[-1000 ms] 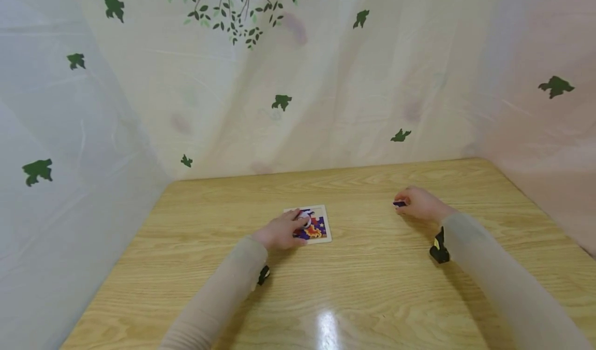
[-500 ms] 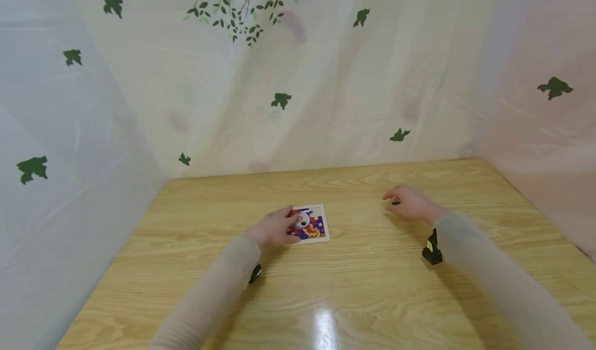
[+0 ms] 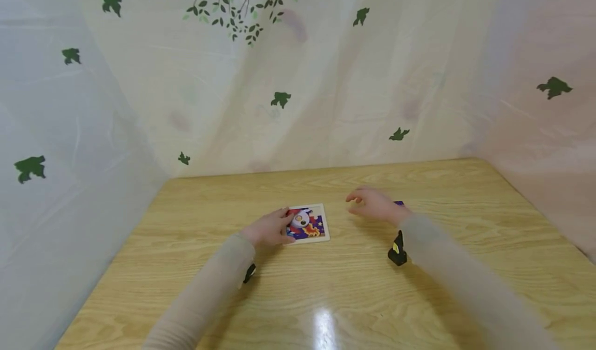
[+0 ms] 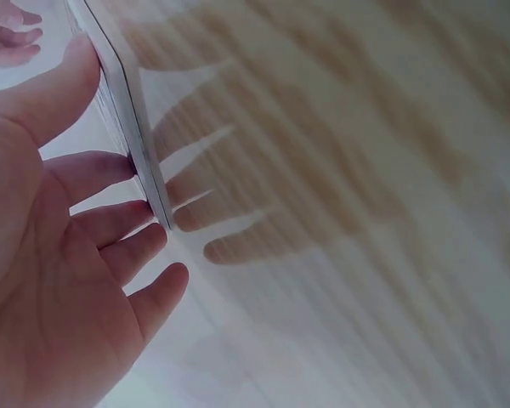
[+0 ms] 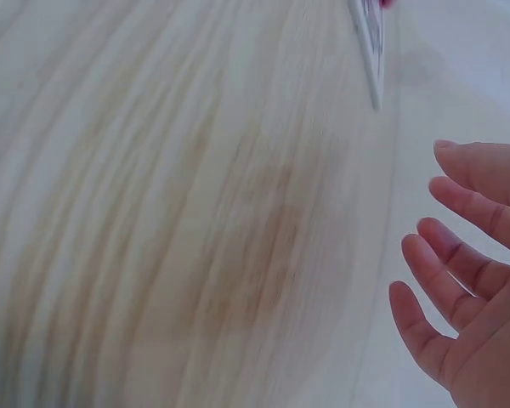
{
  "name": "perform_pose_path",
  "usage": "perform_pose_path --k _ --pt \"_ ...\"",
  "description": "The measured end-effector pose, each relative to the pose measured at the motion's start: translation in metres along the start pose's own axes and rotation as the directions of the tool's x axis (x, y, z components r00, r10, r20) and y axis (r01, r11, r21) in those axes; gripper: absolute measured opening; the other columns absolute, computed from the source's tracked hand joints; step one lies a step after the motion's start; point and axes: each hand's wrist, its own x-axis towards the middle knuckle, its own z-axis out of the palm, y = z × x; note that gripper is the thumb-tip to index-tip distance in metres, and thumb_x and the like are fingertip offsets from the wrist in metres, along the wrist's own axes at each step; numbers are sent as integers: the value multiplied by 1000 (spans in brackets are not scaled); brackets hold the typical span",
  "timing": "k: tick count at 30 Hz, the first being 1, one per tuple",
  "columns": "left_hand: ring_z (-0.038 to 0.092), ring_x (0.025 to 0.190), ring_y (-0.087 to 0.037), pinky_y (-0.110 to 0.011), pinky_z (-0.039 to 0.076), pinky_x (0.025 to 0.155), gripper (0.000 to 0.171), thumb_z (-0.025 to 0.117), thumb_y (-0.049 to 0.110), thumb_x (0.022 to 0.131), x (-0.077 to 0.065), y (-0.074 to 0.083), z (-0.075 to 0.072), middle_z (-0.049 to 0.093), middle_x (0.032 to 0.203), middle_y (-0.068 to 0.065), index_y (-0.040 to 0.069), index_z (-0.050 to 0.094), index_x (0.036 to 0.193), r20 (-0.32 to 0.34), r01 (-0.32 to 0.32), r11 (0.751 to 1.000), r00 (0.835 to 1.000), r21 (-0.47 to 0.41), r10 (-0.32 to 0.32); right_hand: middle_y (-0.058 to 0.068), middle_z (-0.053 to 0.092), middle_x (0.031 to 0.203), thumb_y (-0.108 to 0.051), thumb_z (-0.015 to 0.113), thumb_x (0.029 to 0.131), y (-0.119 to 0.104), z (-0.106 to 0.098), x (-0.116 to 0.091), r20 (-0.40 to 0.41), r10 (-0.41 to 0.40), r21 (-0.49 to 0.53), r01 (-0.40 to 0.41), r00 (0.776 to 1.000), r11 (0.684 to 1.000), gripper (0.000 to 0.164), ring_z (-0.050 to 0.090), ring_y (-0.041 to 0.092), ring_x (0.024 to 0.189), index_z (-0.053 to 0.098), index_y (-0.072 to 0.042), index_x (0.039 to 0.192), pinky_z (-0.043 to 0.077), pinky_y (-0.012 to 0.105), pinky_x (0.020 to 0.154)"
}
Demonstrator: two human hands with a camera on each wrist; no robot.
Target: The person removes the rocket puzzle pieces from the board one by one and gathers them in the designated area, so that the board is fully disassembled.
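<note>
The left hand [image 3: 270, 228] is laid along the left edge of the puzzle tray [image 3: 327, 231], with the thumb toward the near side and the fingers spread toward the far side. The edge is touched by thumb and fingertips, which are only slightly bent and not closed round it. The right hand [image 3: 372, 204] is held above the table [image 3: 354, 298], to the right of the tray and apart from it; its fingers are loosely bent, well separated, and nothing is gripped.

Within the tray's pale rim, a picture of a white rocket [image 3: 300, 219] with orange flames is shown on purple and red pieces, and a pale patch is seen toward the far right corner. A purple piece [image 3: 399, 203] is partly hidden behind the right wrist, well to the right of the tray. Both forearms are covered by pale sleeves [image 3: 200, 295], and a black device [image 3: 397, 251] is worn at the right wrist.
</note>
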Motion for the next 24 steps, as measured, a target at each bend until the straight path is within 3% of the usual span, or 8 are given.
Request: perform_pose_path --k 4,10,24 --pt "19 144 -33 -42 20 117 72 62 37 91 1 1 1 15 157 -16 7 31 148 5 1 1000 1000 -32 -1 15 63 114 -17 62 91 -18 8 10 19 24 23 -24 1000 999 30 59 30 103 63 -2 116 50 45 88" --pt "20 144 -34 -42 20 117 71 63 37 90 4 0 2 16 157 -16 7 32 147 1 3 999 1000 -38 -3 17 65 110 -15 62 90 -37 24 25 -19 67 79 -66 998 995 28 61 29 99 64 1 113 50 42 87" --pt "22 143 -34 -45 23 116 72 62 39 90 7 -1 1 18 157 -15 9 32 147 -7 18 1000 1000 -25 -18 16 64 107 -14 67 87 -57 42 44 -51 103 146 -95 993 985 28 59 29 99 64 1 110 49 42 89"
